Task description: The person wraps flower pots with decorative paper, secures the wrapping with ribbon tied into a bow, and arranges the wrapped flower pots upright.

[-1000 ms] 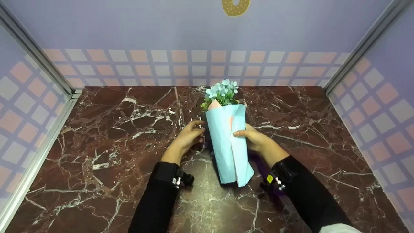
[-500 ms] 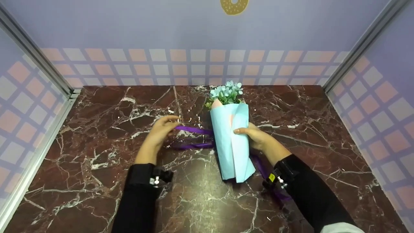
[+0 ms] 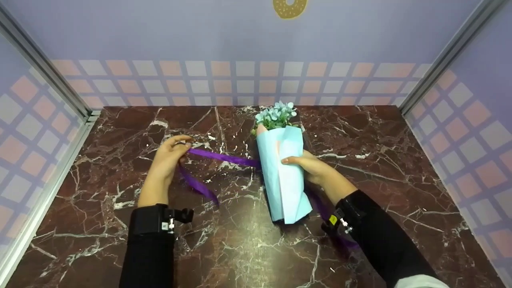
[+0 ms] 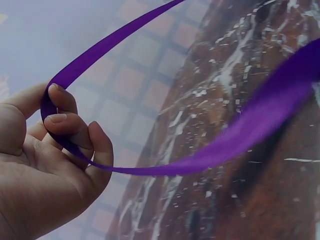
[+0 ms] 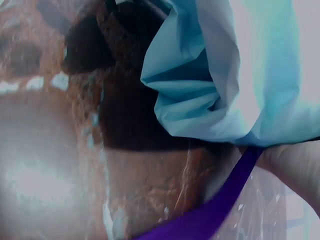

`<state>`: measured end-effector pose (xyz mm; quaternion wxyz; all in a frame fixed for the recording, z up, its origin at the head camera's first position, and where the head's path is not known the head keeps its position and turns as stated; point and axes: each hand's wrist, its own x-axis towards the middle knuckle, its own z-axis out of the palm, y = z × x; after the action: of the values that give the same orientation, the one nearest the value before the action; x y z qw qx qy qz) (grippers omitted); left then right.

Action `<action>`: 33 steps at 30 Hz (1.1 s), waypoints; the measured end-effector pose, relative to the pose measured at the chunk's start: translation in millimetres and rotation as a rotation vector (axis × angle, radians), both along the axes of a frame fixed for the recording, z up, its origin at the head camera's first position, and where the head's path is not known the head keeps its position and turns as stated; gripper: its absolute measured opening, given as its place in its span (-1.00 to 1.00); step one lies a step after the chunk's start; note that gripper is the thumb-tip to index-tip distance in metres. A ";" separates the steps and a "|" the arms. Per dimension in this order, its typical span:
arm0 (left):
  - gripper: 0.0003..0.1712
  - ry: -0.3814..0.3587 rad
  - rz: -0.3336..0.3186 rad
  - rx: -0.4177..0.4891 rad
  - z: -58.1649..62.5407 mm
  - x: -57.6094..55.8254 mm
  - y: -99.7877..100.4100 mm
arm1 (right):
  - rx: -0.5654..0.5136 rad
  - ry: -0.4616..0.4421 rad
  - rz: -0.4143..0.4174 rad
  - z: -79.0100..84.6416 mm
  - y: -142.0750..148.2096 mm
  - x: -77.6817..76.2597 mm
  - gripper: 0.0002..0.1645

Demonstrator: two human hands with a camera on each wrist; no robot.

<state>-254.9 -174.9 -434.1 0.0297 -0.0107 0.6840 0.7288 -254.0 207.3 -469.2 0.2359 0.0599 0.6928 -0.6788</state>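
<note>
A bouquet of pale blue flowers (image 3: 277,113) with green leaves stands out of light blue wrapping paper (image 3: 276,172). My right hand (image 3: 318,168) grips the wrapped bouquet from its right side, thumb across the front. Off to the left, my left hand (image 3: 168,156) pinches a purple ribbon (image 3: 224,157), which stretches from its fingers to behind the bouquet. In the left wrist view the ribbon (image 4: 210,155) loops through the curled fingers, and its loose end hangs down. The ribbon's other end (image 5: 195,222) comes out below the paper by the right hand.
Everything is over a dark red marble-patterned table (image 3: 248,256). A purple back wall (image 3: 180,36) with pink and white squares rises behind, with side walls at left and right. Small white specks dot the tabletop between the hands.
My left hand has moved from beside the bouquet out to the left, drawing the purple ribbon from behind it. The right hand has kept its hold, and the bouquet has shifted only slightly.
</note>
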 end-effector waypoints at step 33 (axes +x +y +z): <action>-0.56 0.037 0.248 -0.872 -10.7 -1.4 9.4 | 0.104 -0.204 -0.074 15.2 -12.1 -20.7 -0.30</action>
<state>-256.3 -165.6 -444.8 -0.0775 -0.0910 0.9211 0.3707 -274.6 195.2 -454.0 0.2764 0.1663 0.6968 -0.6406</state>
